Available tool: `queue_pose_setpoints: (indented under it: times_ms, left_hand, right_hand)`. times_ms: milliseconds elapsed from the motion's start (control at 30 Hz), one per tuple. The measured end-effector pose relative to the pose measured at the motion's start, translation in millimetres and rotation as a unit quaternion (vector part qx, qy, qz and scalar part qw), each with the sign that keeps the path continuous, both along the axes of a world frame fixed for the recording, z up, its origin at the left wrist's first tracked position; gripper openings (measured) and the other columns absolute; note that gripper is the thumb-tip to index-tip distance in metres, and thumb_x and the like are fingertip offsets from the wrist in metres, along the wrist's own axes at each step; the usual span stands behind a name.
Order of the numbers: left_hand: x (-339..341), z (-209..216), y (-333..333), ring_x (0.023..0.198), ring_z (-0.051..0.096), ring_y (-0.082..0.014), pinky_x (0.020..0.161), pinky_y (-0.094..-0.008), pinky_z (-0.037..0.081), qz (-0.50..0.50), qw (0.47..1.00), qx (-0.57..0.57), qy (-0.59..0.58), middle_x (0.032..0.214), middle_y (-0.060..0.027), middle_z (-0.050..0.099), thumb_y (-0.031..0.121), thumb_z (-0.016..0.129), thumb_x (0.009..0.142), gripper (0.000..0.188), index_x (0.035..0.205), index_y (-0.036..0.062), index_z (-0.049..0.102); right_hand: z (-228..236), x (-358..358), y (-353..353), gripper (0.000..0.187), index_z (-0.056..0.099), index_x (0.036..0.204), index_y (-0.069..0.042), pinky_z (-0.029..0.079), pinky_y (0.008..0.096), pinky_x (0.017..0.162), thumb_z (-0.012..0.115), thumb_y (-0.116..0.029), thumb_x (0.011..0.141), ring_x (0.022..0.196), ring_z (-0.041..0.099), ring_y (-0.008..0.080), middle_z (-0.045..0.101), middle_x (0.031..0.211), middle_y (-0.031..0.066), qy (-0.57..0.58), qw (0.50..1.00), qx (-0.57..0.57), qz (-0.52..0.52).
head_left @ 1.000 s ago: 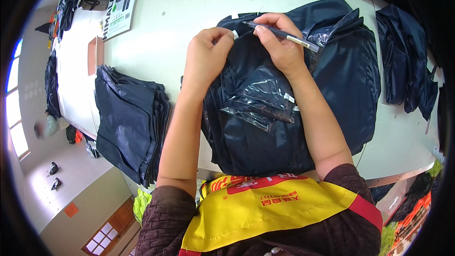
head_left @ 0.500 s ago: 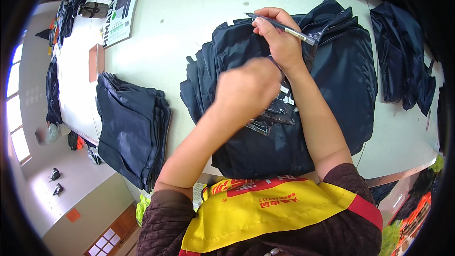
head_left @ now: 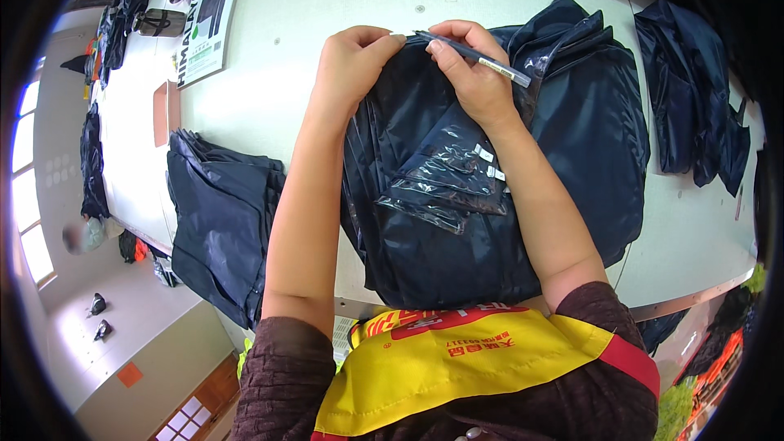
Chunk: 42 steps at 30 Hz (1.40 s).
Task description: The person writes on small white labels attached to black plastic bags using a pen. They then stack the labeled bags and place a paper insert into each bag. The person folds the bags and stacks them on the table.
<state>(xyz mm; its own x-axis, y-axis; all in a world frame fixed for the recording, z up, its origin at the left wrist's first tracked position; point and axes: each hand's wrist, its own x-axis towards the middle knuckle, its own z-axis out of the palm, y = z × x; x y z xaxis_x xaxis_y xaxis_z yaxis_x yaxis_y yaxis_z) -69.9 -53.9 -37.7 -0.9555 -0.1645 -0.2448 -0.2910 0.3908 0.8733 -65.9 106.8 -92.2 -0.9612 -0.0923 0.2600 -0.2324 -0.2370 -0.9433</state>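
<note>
The white table extends beneath and beyond both my hands. The dark pile, of folded cloth, lies under them and back toward me. A smaller stack lies left of my left forearm. Glossy packets rest on the pile, nearer me than my right hand. My left hand is closed, thumb and forefinger together at the pile's far edge; what they pinch I cannot tell. My right hand grips a pen, its tip toward my left fingertips. White labels mark the packets, beside my right forearm.
</note>
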Motion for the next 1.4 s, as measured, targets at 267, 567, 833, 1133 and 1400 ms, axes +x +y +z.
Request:
queue_pose_setpoints:
  times_ms: [267,567,833,1133,1400]
  left_hand:
    - [-1,13,7,0.055,0.047,-0.0049,0.044,-0.0196,0.031,0.034,0.997,0.048,-0.044,0.068,0.0009,0.058,0.026,0.064,0.08,0.028,0.092,0.001,0.069]
    - [2,11,10,0.068,0.055,-0.0108,0.061,-0.0217,0.044,0.068,0.993,0.088,-0.03,0.076,-0.0059,0.063,0.019,0.065,0.08,0.028,0.092,-0.0066,0.067]
    - [2,8,8,0.069,0.056,-0.0107,0.062,-0.0219,0.045,0.058,0.995,0.082,-0.025,0.077,-0.0061,0.063,0.018,0.064,0.082,0.027,0.093,-0.0069,0.067]
    - [3,5,7,0.07,0.056,-0.0104,0.062,-0.0213,0.044,0.059,0.995,0.082,-0.016,0.078,-0.0059,0.064,0.018,0.064,0.082,0.027,0.094,-0.0063,0.067]
    - [43,20,28,0.064,0.06,-0.0127,0.06,-0.0239,0.048,-0.093,0.994,-0.054,-0.023,0.072,-0.0014,0.063,0.016,0.07,0.077,0.021,0.091,0.0007,0.067]
  right_hand:
    - [7,2,0,0.019,0.06,0.098,0.0,0.048,0.0232,0.071,0.063,-0.013,0.084,0.078,0.059,0.0117,0.063,0.086,0.0066,0.044,0.995,0.085,-0.007]
    - [2,1,-1,0.02,0.06,0.098,0.0,0.048,0.0248,0.068,0.063,-0.014,0.083,0.075,0.061,0.0161,0.064,0.084,0.0097,0.093,0.989,0.112,-0.019]
    - [-1,-1,-2,0.02,0.06,0.097,-0.001,0.048,0.0254,0.067,0.063,-0.015,0.083,0.073,0.061,0.0163,0.064,0.084,0.0095,0.091,0.989,0.113,-0.007]
    - [0,0,-1,0.017,0.06,0.096,-0.001,0.046,0.0223,0.065,0.063,-0.013,0.084,0.071,0.057,0.011,0.062,0.081,0.006,0.066,0.993,0.097,-0.008]
    - [14,-3,6,0.019,0.057,0.103,0.001,0.049,0.0188,0.063,0.061,-0.009,0.087,0.068,0.06,0.0084,0.063,0.086,0.0067,-0.028,0.991,-0.127,-0.027]
